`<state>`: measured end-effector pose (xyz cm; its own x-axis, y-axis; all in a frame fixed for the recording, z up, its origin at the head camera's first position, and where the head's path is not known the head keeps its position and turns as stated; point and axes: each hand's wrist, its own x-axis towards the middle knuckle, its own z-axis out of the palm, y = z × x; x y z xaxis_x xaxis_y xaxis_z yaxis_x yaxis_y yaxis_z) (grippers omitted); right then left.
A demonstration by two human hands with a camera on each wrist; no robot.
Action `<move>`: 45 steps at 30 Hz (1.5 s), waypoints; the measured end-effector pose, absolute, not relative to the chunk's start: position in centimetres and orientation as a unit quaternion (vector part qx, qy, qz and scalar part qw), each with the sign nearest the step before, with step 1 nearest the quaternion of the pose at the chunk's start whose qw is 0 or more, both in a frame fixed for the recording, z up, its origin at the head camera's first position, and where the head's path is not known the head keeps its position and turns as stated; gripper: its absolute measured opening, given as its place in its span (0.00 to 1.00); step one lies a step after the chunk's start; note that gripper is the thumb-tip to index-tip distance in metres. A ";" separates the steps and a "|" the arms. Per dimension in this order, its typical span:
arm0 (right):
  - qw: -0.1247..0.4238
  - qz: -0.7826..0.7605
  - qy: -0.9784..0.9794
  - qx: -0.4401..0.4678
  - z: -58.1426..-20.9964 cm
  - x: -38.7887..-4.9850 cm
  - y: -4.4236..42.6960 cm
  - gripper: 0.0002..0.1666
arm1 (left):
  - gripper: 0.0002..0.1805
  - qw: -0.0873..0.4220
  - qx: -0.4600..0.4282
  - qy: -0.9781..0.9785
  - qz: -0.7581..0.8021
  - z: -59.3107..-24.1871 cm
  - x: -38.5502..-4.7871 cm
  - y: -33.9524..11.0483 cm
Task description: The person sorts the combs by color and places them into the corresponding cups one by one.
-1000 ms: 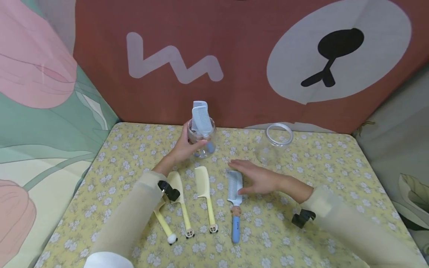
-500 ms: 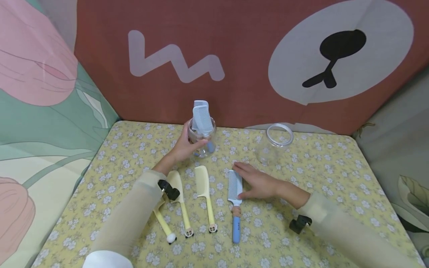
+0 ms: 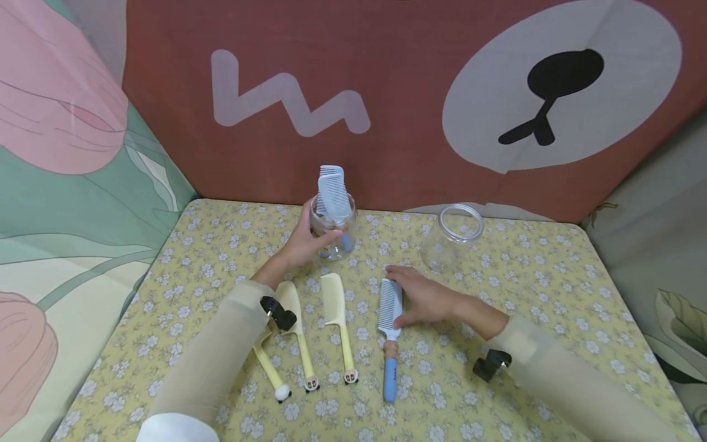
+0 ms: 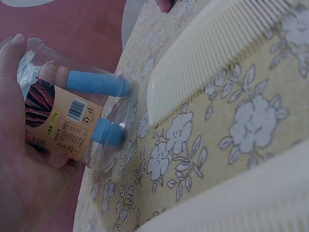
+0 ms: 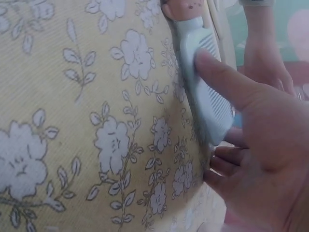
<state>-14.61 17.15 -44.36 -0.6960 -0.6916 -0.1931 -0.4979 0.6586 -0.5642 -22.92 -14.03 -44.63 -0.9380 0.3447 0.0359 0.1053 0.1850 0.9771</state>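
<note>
My left hand (image 3: pixel 305 240) grips a clear jar (image 3: pixel 333 250) from its left side. Two light blue combs (image 3: pixel 334 195) stand in it, teeth ends up; the left wrist view shows their blue handles (image 4: pixel 99 83) inside, behind a label (image 4: pixel 67 121). My right hand (image 3: pixel 428 299) pinches the head of another blue comb (image 3: pixel 390 306) lying on the cloth, handle toward me. In the right wrist view the thumb (image 5: pixel 224 77) presses on the comb (image 5: pixel 205 96), with the fingers curled at its far end.
Three cream combs lie left of the blue one: one (image 3: pixel 334 301) nearest it, another (image 3: pixel 302 344), and a third (image 3: pixel 270 371) partly under my left forearm. An empty-looking clear jar (image 3: pixel 446 252) stands at the back right. Behind the flowered table (image 3: pixel 530 276) hangs a brown cloth (image 3: pixel 397 123).
My right hand has closed in on the head of the lying blue comb, which has shifted slightly to the right. My left hand and its jar have stayed in place.
</note>
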 end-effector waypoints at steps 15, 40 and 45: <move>0.197 -0.552 0.785 -0.200 -45.0 -15.6 18.1 0.11 | 0.52 0.112 0.132 0.765 0.620 -41.4 -20.9 -13.9; 0.218 -0.748 0.625 -0.051 -44.6 -15.0 16.3 0.28 | 0.51 0.080 0.155 0.762 0.624 -44.8 -22.8 -13.9; 0.221 -0.746 0.626 -0.054 -44.1 -14.9 16.2 0.28 | 0.52 0.079 0.154 0.759 0.627 -44.9 -22.7 -14.0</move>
